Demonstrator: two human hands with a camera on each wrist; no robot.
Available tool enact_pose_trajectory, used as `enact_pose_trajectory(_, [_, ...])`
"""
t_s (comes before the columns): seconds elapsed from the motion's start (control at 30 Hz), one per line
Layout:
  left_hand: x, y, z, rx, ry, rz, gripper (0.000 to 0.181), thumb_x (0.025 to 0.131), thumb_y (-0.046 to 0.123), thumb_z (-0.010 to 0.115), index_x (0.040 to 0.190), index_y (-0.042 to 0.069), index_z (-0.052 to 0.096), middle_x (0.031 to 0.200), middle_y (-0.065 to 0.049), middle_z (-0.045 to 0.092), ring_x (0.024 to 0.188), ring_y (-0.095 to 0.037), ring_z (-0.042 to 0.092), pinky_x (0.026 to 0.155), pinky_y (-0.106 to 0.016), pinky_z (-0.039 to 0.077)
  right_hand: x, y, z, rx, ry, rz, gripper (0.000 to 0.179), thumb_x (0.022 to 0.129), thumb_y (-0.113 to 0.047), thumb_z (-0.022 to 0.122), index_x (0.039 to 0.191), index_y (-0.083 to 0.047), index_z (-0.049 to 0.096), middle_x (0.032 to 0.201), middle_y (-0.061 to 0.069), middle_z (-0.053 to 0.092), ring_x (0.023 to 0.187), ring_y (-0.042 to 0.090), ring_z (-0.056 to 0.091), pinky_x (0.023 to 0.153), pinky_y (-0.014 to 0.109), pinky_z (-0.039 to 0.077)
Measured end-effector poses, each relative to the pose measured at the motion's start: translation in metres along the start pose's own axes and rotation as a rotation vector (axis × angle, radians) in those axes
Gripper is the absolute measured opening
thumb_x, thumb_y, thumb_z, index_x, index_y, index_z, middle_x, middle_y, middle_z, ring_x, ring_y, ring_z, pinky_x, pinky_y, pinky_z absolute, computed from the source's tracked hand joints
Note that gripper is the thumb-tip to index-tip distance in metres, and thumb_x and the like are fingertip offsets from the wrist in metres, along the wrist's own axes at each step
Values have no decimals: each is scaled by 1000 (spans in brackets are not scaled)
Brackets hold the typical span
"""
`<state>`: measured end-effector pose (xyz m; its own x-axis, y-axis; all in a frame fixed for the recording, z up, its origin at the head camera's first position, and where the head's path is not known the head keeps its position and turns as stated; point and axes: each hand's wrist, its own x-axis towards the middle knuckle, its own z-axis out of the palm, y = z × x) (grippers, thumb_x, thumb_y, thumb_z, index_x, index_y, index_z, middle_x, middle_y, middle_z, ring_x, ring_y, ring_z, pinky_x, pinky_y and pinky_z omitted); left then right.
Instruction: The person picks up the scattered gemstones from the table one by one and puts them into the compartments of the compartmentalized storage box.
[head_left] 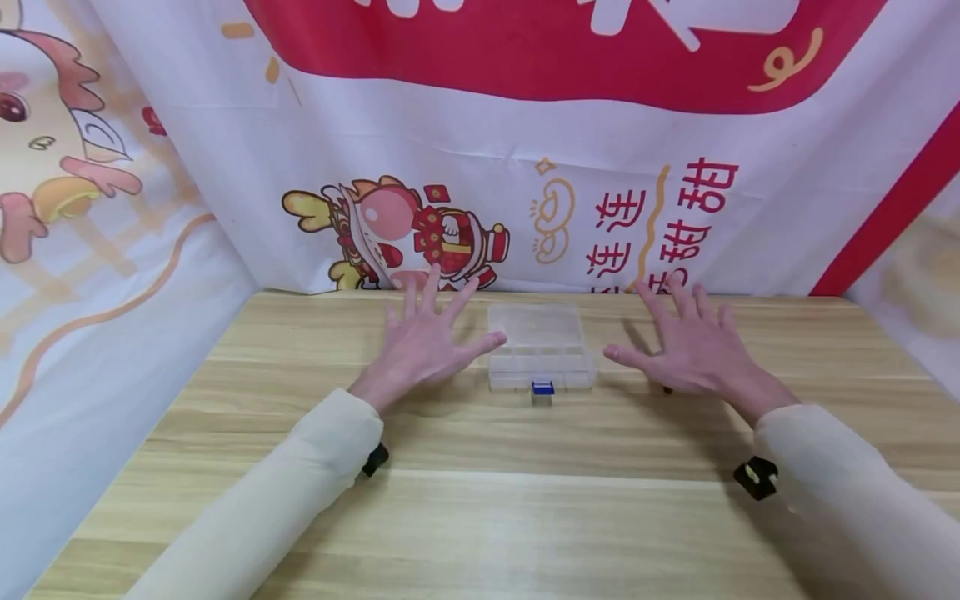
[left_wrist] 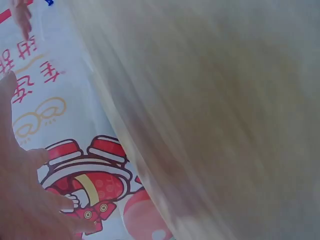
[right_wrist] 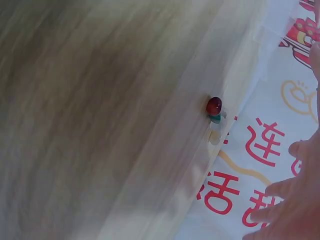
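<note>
Above the wooden table (head_left: 525, 517), toward its far edge, the left hand (head_left: 423, 346) is spread wide, fingers straight and apart, with nothing in its grasp. The right hand (head_left: 693, 354) is likewise splayed, its fingers fanned out and holding nothing. Between them sits a clear plastic box (head_left: 534, 325), with a small blue piece (head_left: 542, 388) at its front edge. The left thumb overlaps the box's left side in the head view, though whether it touches cannot be told; the right thumb points toward the box, apart from it. In the right wrist view, a dark red bead (right_wrist: 214, 106) lies on the wood, a green piece (right_wrist: 215, 119) and some paler, see-through pieces just beside it. Pale sleeves (head_left: 277, 500) cover both forearms, a small black object at each cuff. Beyond the table hangs a white cloth (head_left: 465, 125) printed with red characters and a cartoon figure.
</note>
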<state>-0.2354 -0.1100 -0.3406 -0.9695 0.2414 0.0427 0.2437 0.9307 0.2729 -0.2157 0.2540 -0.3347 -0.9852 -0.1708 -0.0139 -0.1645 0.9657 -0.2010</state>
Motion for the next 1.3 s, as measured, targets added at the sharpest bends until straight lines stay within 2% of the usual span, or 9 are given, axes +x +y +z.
enact_pose_trajectory(0.13, [-3, 5, 0, -124, -24, 11, 96, 89, 93, 40, 168, 50, 4, 180, -10, -8, 165, -46, 0, 125, -77, 10, 1, 3, 1, 111, 24, -12, 108, 91, -85, 51, 172, -33, 2, 178, 24, -1, 159, 61, 5, 116, 85, 12])
enact_pose_trajectory(0.23, [-6, 10, -1, -239, -67, 14, 93, 92, 88, 46, 168, 49, 9, 180, -12, 2, 165, -45, 9, 124, -76, 15, 2, 7, 1, 268, 29, -11, 99, 94, -78, 57, 171, -36, 10, 179, 21, 8, 159, 56, 15, 114, 85, 19])
enact_pose_trajectory(0.43, [-11, 17, 0, -504, -165, -42, 88, 93, 75, 62, 167, 45, 24, 179, -11, 19, 164, -41, 20, 122, -75, 23, 3, 17, 4, 616, -65, 56, 83, 102, -65, 57, 170, -39, 17, 175, 23, 24, 154, 54, 34, 116, 75, 34])
enact_pose_trajectory(0.57, [-14, 17, 2, -665, -234, -79, 85, 94, 66, 70, 165, 45, 30, 175, -12, 28, 161, -38, 30, 124, -67, 30, 7, 28, 9, 726, -115, 120, 81, 104, -59, 58, 171, -31, 22, 169, 26, 34, 155, 49, 34, 122, 71, 29])
enact_pose_trajectory(0.7, [-16, 15, 4, -759, -313, -100, 86, 94, 55, 75, 166, 41, 31, 171, -17, 33, 156, -41, 36, 124, -64, 32, 9, 38, 15, 766, -139, 151, 71, 107, -51, 59, 167, -23, 34, 168, 22, 39, 155, 45, 33, 124, 69, 24])
enact_pose_trajectory(0.9, [-14, 13, 9, -802, -360, -114, 88, 93, 42, 82, 166, 36, 34, 168, -14, 37, 141, -35, 53, 119, -59, 41, 10, 47, 23, 806, -152, 157, 56, 107, -36, 64, 156, -11, 53, 167, 13, 46, 156, 34, 33, 123, 57, 28])
enact_pose_trajectory(1.07, [-12, 12, 12, -794, -366, -85, 85, 92, 31, 84, 165, 30, 40, 162, -13, 44, 127, -29, 58, 112, -50, 45, 9, 43, 25, 807, -154, 203, 56, 100, -35, 75, 148, -9, 61, 158, 16, 55, 151, 32, 40, 126, 58, 25])
enact_pose_trajectory(1.2, [-10, 10, 15, -773, -366, -71, 80, 92, 25, 85, 162, 28, 45, 158, -12, 48, 123, -28, 57, 105, -43, 46, 8, 37, 25, 787, -149, 251, 56, 96, -35, 80, 144, -11, 63, 150, 14, 59, 134, 29, 51, 113, 46, 37])
enact_pose_trajectory(1.3, [-9, 10, 16, -767, -367, -72, 78, 93, 23, 84, 161, 28, 47, 157, -12, 50, 123, -28, 56, 103, -41, 46, 8, 34, 27, 771, -126, 260, 55, 95, -32, 81, 142, -9, 65, 144, 15, 62, 122, 25, 54, 101, 36, 40])
